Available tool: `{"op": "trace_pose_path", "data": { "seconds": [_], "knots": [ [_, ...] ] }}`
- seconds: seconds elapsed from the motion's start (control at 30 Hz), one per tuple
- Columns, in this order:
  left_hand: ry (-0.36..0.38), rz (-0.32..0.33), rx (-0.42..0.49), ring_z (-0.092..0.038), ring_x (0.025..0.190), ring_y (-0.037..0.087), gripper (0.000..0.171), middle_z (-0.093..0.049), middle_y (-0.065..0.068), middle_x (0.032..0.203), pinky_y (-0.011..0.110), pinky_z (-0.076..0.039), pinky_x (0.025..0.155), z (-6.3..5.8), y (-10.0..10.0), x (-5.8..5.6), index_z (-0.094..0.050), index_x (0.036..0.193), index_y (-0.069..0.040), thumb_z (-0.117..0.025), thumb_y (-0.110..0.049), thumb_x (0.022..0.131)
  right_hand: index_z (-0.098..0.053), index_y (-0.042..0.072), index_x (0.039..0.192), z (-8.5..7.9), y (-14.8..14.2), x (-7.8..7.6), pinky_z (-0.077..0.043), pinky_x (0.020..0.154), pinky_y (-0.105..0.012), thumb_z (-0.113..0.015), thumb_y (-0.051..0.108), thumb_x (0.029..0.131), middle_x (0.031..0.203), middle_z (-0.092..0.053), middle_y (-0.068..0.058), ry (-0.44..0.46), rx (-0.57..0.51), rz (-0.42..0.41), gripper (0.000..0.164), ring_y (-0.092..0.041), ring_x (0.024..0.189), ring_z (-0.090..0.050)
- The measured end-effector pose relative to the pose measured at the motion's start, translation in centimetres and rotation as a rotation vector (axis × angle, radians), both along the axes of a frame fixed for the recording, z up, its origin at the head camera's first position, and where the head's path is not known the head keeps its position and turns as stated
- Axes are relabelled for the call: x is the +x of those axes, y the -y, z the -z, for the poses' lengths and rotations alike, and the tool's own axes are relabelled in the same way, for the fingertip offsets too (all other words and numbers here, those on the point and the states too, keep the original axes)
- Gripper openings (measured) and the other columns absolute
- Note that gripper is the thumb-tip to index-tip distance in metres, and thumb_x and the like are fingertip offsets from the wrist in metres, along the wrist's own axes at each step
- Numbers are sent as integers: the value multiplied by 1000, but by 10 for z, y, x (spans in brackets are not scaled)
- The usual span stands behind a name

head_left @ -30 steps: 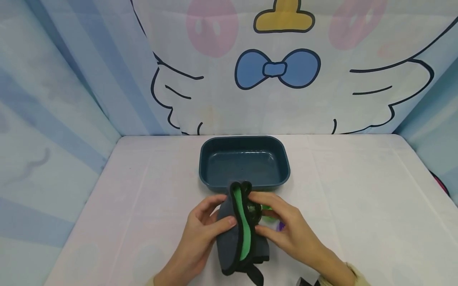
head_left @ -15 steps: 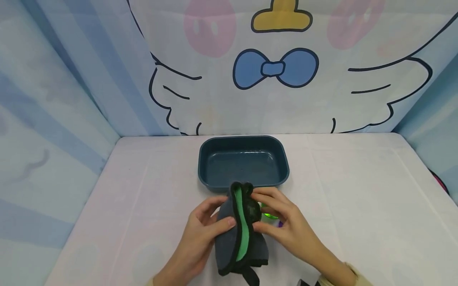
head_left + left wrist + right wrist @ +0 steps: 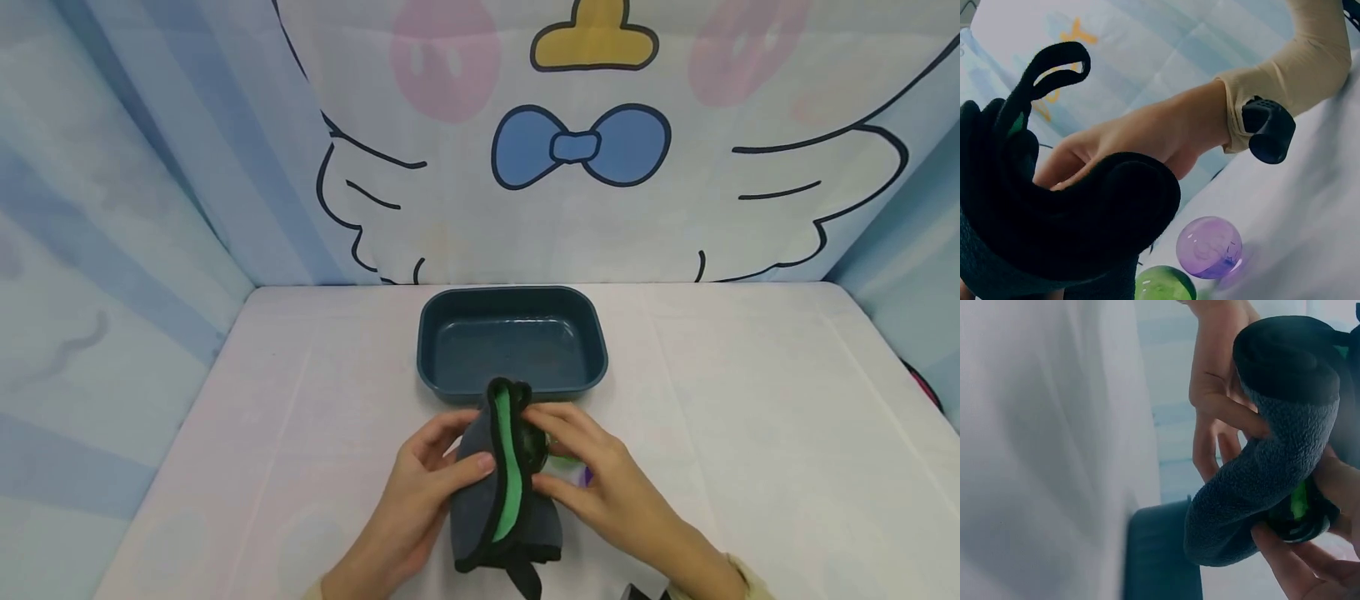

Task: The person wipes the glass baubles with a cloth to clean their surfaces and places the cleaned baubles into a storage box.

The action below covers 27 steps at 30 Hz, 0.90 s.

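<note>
A folded towel, dark grey with black edging and a green inner side, stands bunched above the table. My left hand grips its left side, thumb in front. On the towel's right, my right hand has its thumb and fingers around a shiny, see-through ball that looks dark green; the fingertips also touch the towel edge. The ball is partly covered by the towel and fingers. A black hanging loop sticks out from the towel. Beyond the right hand lie a purple ball and a green ball.
A dark blue rectangular basin stands just behind the towel on the pale tablecloth. A black wrist camera sits on the right sleeve. Printed curtains close off the back and sides.
Both hands keep their hold with only small shifts. The towel's lower end has tipped slightly to the left, and the right fingers have shifted a little around the ball.
</note>
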State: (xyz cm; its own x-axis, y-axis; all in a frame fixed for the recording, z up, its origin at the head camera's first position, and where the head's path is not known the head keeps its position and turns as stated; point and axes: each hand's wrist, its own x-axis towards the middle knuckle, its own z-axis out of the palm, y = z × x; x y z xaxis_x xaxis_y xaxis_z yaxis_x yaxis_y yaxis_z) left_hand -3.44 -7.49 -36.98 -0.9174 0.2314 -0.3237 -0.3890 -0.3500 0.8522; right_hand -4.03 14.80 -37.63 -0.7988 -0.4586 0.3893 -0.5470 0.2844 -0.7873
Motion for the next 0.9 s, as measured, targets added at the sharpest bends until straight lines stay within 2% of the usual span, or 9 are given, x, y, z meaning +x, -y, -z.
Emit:
{"op": "trace_pose_path", "data": {
  "seconds": [0.17, 0.27, 0.47, 0.57, 0.8, 0.9],
  "knots": [
    [-25, 17, 32, -59, 116, 22, 46, -58, 7, 130, 31, -55, 89, 1, 1, 1, -60, 125, -9, -76, -2, 82, -54, 8, 140, -1, 0, 0, -58, 85, -29, -68, 12, 93, 133, -60, -6, 102, 42, 50, 49, -12, 117, -60],
    [-28, 16, 30, -59, 117, 23, 45, -58, 7, 131, 31, -54, 89, 0, 0, 1, -60, 124, -9, -76, -2, 82, -56, 10, 139, -1, 1, 0, -58, 86, -29, -68, 14, 94, 133, -60, -3, 123, 52, 81, 47, -12, 117, -60],
    [-10, 0, 14, -60, 115, 22, 47, -55, 9, 133, 31, -54, 89, 0, -1, -1, -58, 127, -7, -75, -4, 83, -59, 14, 135, 0, 5, -1, -57, 87, -32, -73, 8, 88, 133, -53, -1, 27, 2, 110, 50, -12, 117, -57],
    [1, -6, 15, -60, 114, 21, 48, -54, 9, 134, 30, -55, 89, 1, -1, -1, -57, 128, -7, -75, -5, 83, -60, 13, 133, 0, 5, -1, -56, 88, -28, -76, 4, 86, 131, -57, -2, -24, -13, 96, 51, -13, 116, -59],
    [6, -10, 32, -61, 112, 20, 46, -54, 9, 134, 30, -54, 89, 2, -1, -1, -57, 126, -7, -74, -3, 84, -58, 12, 138, -1, 0, -2, -46, 102, -18, -83, 3, 76, 138, -54, -2, -56, 29, 29, 67, -14, 129, -51],
    [7, 0, 33, -60, 114, 21, 46, -55, 8, 132, 30, -54, 90, 2, -1, -1, -57, 126, -7, -74, -4, 84, -59, 10, 136, -1, 0, -2, -47, 99, -18, -84, 0, 75, 135, -56, -5, -112, 28, 28, 67, -16, 126, -54]
  ]
}}
